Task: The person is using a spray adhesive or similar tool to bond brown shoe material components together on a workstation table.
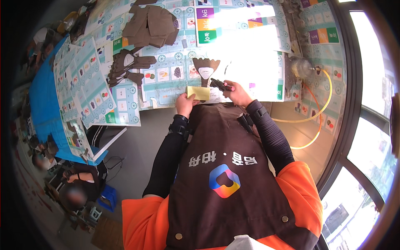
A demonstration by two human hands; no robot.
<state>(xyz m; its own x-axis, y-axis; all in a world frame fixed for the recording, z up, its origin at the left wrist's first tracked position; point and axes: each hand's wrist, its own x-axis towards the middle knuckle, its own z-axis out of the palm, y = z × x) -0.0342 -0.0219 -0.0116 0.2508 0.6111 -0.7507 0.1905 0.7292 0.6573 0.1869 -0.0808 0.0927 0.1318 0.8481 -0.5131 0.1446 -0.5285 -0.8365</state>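
In my left hand (184,105) is a small flat yellow rectangular piece (198,92), pinched by its lower left part at the table's near edge. My right hand (239,95) is closed around a small dark tool (219,84) with a pinkish-red part; its exact kind I cannot make out. The tool points left, just right of the yellow piece. Beyond both lies a fan-shaped brown piece (206,62) with a whitish patch, its narrow end running down behind the yellow piece. Similar brown pieces with pale patches (127,66) lie heaped to the left.
A pile of flat brown pieces (150,25) rests farther back on the printed table covering (166,93). Strong sunlight washes out the right part. A yellow hose (330,89) and an orange one loop at the right, near windows (358,183). Other people sit at far left beside a blue sheet (43,112).
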